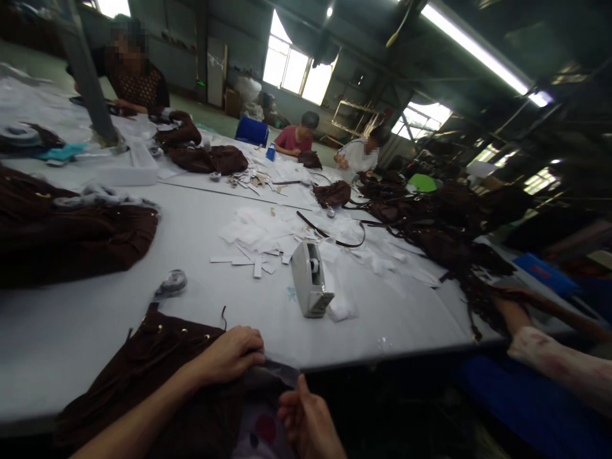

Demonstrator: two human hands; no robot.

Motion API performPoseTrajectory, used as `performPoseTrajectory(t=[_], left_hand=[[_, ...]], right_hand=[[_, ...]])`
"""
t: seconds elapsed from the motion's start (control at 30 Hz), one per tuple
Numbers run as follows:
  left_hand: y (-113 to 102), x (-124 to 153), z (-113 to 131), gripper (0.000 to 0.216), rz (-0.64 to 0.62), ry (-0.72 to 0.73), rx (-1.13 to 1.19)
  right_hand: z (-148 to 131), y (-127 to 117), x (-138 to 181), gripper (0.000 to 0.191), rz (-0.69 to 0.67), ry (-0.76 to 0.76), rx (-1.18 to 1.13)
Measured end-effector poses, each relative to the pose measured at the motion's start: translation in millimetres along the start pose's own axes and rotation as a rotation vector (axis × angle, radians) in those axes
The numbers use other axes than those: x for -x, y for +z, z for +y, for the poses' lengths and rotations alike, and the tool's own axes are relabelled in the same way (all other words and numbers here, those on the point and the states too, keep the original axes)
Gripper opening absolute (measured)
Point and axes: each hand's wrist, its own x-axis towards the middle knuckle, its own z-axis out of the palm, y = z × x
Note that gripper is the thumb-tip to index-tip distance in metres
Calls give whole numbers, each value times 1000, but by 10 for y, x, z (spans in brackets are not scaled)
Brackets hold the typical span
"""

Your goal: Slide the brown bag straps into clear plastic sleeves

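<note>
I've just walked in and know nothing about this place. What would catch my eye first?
Probably the grey tape dispenser standing mid-table, beside scattered white paper scraps. Below it, the left hand and right hand are at a dark brown bag. A bright tube light slants across the upper right.

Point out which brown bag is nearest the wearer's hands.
The brown bag at the near edge of the table, the left hand over it; the other brown bags lie farther away.
</note>
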Motion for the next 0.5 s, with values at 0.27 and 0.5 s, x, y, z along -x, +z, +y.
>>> performPoseTrajectory(t=[0.27,0.5], left_hand=[[64,55,-39,28,-61,25,50],[183,51,-114,32,-21,21,-17]], right_hand=[[5,187,-135,17,-127,-1,-950],[-409,-817,-207,9,54,-203,-995]])
